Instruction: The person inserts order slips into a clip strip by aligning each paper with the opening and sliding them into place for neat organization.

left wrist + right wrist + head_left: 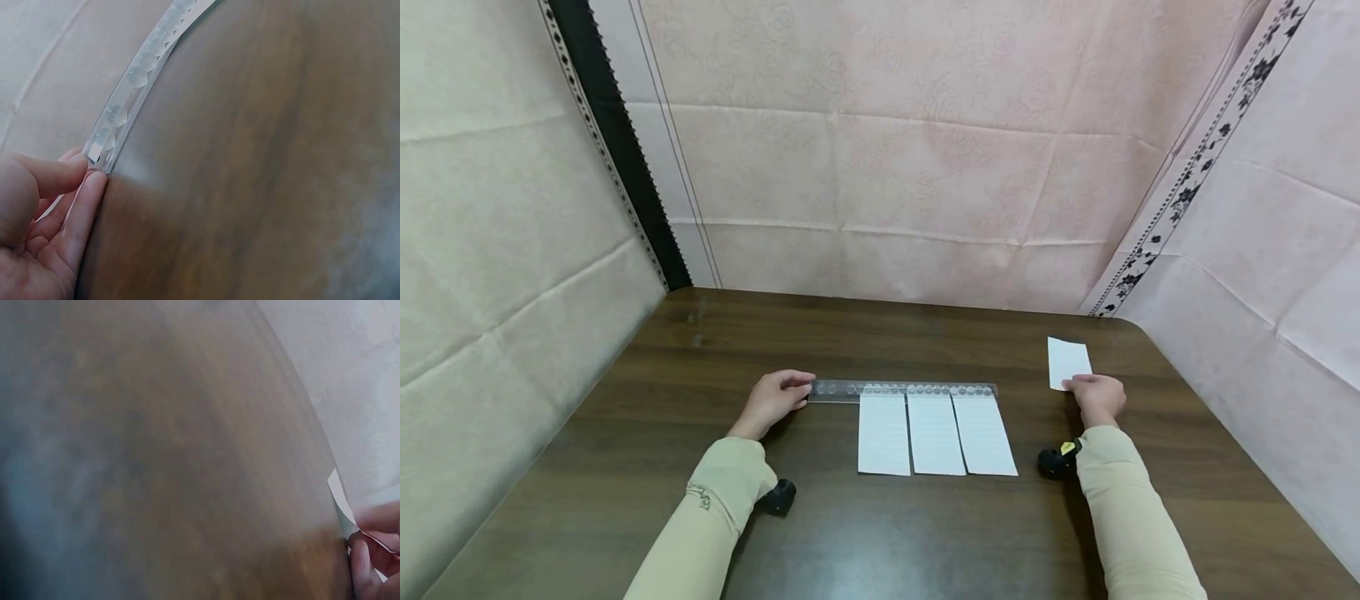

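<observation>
A clear ticket rail [837, 390] with a row of round transparent balls runs left to right in the middle of the head view. Its left end is pinched between the thumb and fingers of my left hand [775, 401], seen close up in the left wrist view. Three lined white paper slips, a left one [883, 435], a middle one [936, 435] and a right one [985, 435], hang side by side with their top edges at the rail. Off to the right, my right hand [1097, 395] pinches another white paper slip [1067, 361] by its near edge, apart from the rail.
Beneath everything is a brown wood-grain table [850, 533]. Pale patterned cloth [887, 167] stands behind its far edge and along both sides. Black devices are strapped at the left wrist [778, 498] and right wrist [1058, 462].
</observation>
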Available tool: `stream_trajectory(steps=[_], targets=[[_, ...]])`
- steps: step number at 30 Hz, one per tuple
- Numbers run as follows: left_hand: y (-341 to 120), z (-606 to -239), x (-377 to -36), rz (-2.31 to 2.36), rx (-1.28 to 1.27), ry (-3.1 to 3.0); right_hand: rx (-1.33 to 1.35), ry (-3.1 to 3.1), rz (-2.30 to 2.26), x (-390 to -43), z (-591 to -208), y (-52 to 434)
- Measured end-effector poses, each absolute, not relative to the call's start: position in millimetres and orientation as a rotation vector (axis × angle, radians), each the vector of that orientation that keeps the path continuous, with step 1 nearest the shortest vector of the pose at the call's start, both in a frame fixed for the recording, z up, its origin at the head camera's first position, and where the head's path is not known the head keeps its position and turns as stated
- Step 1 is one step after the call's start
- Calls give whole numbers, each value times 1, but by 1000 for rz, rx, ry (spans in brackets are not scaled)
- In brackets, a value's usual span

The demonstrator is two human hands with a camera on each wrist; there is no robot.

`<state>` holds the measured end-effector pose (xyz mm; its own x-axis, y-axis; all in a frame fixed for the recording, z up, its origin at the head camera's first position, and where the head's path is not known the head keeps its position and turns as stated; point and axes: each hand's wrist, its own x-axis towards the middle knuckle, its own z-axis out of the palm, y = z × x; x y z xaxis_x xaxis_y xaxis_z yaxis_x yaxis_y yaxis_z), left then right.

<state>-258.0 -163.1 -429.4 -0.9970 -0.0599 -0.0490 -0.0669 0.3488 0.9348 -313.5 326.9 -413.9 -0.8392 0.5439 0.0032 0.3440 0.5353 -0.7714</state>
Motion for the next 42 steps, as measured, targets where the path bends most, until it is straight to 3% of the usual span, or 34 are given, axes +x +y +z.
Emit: stream_trajectory(steps=[7, 10, 42], targets=[[-162, -430, -258, 1787, -101, 2577, -922, -1795, 2053, -309, -415, 337], [-162, -430, -258, 1795, -88, 2584, -958, -1593, 2195, -306, -414, 338], [-162, -428, -259, 1789, -95, 2578, -881, -1302, 2375, -265, -404, 319]])
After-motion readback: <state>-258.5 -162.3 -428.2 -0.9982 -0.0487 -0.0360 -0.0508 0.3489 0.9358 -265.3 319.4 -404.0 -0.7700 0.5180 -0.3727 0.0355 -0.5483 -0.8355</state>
